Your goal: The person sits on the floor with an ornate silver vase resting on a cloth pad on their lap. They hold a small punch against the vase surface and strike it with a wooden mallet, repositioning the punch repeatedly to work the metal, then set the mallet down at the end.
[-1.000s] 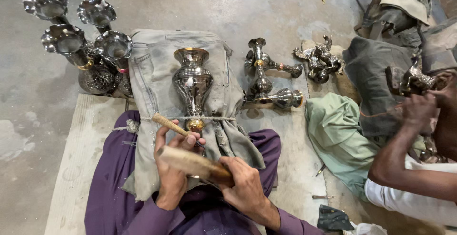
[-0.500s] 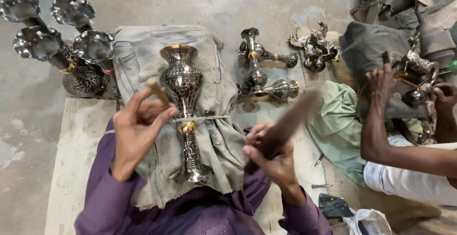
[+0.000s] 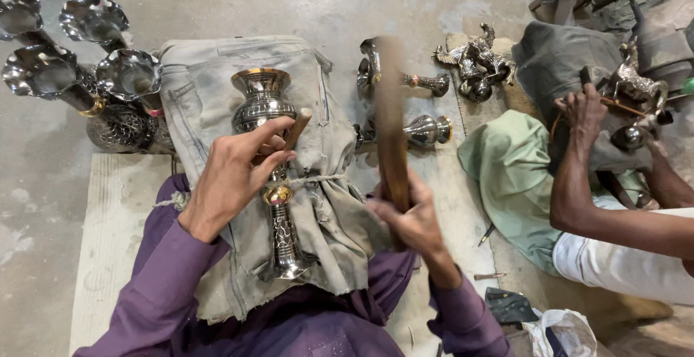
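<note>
Left hand point(image 3: 235, 176): now grips short wooden-handled punch point(image 3: 296, 127) on engraved silver-and-brass metal vase point(image 3: 266, 155) | Right hand point(image 3: 408, 216): clasps dark wooden mallet point(image 3: 390, 122), raised upright since before, blurred

Bare concrete floor point(image 3: 238, 3) carries a pale mat point(image 3: 108, 256), a cluster of fluted metal vases point(image 3: 79, 75), loose metal vase sections point(image 3: 416, 108), small metal figurines point(image 3: 477, 61) — and a green cloth point(image 3: 506, 169) just beside the mat.
</note>
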Demonstrator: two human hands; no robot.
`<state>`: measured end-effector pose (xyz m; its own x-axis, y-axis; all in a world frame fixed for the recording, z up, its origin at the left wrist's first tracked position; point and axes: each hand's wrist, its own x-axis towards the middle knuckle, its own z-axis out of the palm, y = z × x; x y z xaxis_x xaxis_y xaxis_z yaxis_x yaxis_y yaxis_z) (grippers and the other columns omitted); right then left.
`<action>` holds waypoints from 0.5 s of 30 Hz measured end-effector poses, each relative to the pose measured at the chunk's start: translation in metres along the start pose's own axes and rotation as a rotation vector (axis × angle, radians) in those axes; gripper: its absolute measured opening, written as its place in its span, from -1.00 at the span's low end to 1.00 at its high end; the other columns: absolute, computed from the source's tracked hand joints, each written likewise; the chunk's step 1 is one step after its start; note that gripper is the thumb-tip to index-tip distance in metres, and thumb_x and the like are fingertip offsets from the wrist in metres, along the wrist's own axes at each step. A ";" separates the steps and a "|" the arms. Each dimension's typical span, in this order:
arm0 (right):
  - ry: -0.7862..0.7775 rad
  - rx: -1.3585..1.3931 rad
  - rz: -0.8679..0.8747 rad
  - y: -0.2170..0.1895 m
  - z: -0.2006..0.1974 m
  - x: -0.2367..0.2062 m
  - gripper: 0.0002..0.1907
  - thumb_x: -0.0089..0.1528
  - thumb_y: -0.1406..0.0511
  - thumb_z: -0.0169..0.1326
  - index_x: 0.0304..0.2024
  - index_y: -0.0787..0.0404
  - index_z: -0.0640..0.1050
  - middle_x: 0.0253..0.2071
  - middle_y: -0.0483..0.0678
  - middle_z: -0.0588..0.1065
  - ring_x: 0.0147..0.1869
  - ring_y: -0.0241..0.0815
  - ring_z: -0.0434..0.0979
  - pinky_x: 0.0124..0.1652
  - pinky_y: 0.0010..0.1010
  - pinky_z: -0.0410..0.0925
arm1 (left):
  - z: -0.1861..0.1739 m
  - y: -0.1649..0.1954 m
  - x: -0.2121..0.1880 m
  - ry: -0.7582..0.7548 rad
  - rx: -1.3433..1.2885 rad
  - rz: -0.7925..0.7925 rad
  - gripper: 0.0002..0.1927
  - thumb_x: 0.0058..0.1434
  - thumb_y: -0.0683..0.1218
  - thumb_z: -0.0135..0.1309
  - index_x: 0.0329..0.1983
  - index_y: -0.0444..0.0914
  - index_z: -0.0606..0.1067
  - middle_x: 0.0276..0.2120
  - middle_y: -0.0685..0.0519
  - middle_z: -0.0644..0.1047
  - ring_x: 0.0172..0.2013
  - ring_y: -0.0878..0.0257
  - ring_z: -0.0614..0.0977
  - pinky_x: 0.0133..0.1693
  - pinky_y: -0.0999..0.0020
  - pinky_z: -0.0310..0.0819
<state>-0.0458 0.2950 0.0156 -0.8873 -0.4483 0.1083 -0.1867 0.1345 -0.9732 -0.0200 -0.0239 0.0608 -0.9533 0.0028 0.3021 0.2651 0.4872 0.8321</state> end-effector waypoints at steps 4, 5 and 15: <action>0.083 -0.190 -0.015 -0.023 -0.009 0.010 -0.28 0.19 0.38 0.29 0.37 0.28 0.31 -0.19 -0.08 0.59 -0.13 -0.33 0.61 -0.13 -0.49 0.49 | 0.001 0.003 -0.003 0.016 -0.017 0.018 -0.52 0.22 -0.21 0.21 0.23 -0.23 0.45 -0.27 -0.07 0.68 -0.24 0.16 0.77 -0.25 0.30 0.64; 0.085 -0.213 -0.041 -0.028 -0.010 0.012 -0.26 0.20 0.38 0.28 0.39 0.29 0.29 -0.14 -0.06 0.60 -0.07 -0.31 0.62 -0.06 -0.47 0.50 | 0.000 0.002 -0.002 0.011 -0.012 0.021 -0.52 0.22 -0.21 0.21 0.23 -0.23 0.45 -0.28 -0.07 0.68 -0.26 0.16 0.77 -0.25 0.30 0.64; 0.074 -0.713 -0.194 -0.054 -0.010 0.030 -0.33 0.15 0.33 0.34 0.31 0.17 0.46 -0.18 0.05 0.58 -0.17 -0.10 0.62 -0.14 -0.34 0.45 | -0.012 -0.007 0.009 -0.094 -0.062 0.084 -0.50 0.21 -0.20 0.21 0.24 -0.24 0.45 -0.31 -0.06 0.69 -0.31 0.21 0.77 -0.25 0.31 0.64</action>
<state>-0.0665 0.2837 0.0736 -0.8316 -0.4655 0.3028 -0.5495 0.6112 -0.5697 -0.0285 -0.0376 0.0627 -0.9359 0.1250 0.3293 0.3503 0.4266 0.8338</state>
